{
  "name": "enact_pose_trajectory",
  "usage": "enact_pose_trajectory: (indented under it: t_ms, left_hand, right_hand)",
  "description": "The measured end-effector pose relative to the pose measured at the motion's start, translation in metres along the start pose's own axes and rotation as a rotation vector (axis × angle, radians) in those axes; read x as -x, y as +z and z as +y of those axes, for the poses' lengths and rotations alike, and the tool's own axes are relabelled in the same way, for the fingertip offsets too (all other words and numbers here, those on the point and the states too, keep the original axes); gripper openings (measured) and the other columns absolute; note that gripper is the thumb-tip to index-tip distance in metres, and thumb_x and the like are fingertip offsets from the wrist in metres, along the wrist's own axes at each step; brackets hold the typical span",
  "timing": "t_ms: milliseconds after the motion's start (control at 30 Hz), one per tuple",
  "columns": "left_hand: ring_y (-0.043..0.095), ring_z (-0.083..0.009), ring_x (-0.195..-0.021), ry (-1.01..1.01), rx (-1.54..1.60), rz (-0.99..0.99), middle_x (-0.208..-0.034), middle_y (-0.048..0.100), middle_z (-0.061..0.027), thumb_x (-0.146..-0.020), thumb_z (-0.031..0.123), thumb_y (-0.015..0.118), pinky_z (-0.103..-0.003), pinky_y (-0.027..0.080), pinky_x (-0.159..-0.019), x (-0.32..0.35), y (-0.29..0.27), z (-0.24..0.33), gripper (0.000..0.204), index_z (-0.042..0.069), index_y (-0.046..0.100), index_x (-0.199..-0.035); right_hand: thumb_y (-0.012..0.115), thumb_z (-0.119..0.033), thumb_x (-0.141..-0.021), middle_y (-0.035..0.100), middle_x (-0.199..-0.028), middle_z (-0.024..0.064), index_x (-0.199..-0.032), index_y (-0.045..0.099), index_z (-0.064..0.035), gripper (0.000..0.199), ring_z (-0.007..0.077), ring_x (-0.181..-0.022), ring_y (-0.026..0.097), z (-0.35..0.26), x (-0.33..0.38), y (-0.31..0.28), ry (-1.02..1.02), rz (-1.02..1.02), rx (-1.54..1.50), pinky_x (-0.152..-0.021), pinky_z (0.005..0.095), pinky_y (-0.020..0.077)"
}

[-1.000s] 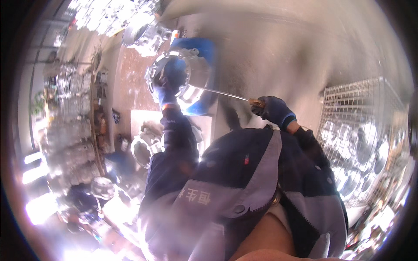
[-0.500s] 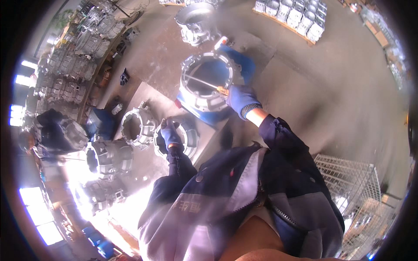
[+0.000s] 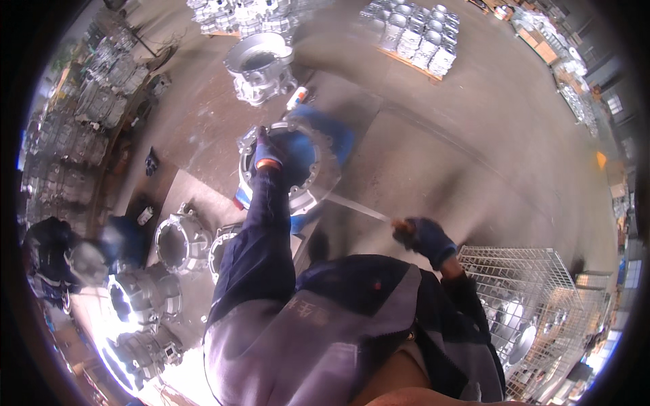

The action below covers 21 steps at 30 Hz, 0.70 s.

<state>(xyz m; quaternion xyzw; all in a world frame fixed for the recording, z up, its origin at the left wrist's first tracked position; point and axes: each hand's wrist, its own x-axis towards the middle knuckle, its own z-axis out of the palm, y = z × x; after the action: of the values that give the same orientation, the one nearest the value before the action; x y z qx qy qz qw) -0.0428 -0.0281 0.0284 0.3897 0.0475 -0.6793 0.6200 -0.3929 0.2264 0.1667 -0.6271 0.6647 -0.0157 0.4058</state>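
A ring-shaped cast metal housing (image 3: 323, 162) rests on a blue support (image 3: 342, 132) in front of me. My left hand (image 3: 269, 150), in a blue glove, reaches across its opening, and the fingers close on the rim at the far left. Out to the right, clear of the housing, my gloved right hand (image 3: 426, 240) is closed round the brownish-orange handle of a long thin metal tool (image 3: 359, 206). The tool's shaft points back toward the housing's near right edge and is smeared by motion. Behind my left sleeve, another housing (image 3: 218, 254) is partly hidden.
Several more housings (image 3: 183, 240) stand on the floor at left, and one larger housing (image 3: 258, 64) stands beyond. A white bottle (image 3: 296, 98) is near the blue support. At right is a wire cage (image 3: 521, 284); a loaded pallet (image 3: 413, 37) lies far off. A dark glove (image 3: 151, 162) lies at left.
My left hand has left the lower housing and moved onto the rim of the one on the blue support. My right hand has swung the tool out to the right. The view has shifted.
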Motion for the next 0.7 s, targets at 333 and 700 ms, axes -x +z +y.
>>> enact_pose_trajectory:
  t_ms: [333, 700]
  left_hand:
    - [0.058, -0.0300, -0.096, 0.079, 0.044, 0.068, -0.106, 0.059, -0.0160, -0.081, 0.054, 0.064, -0.041, 0.046, -0.091, 0.003, 0.040, 0.000, 0.069, 0.001, 0.051, -0.122]
    - [0.059, -0.0222, -0.099, 0.084, -0.057, -0.331, -0.108, 0.060, -0.0066, -0.092, 0.045, 0.052, -0.036, 0.049, -0.086, 0.154, 0.037, 0.002, 0.044, 0.014, 0.054, -0.123]
  right_hand:
    - [0.048, -0.020, -0.096, 0.069, -0.091, 0.0184, -0.117, 0.055, 0.0042, 0.033, 0.0248, -0.078, 0.069, 0.056, 0.059, 0.034, 0.003, 0.161, -1.120, -0.073, 0.0336, 0.0553]
    - [0.060, -0.016, -0.093, 0.066, -0.085, 0.0109, -0.118, 0.056, 0.0018, 0.031, 0.0204, -0.068, 0.066, 0.125, 0.009, 0.040, -0.124, 0.322, -1.082, -0.059, 0.0323, 0.0550]
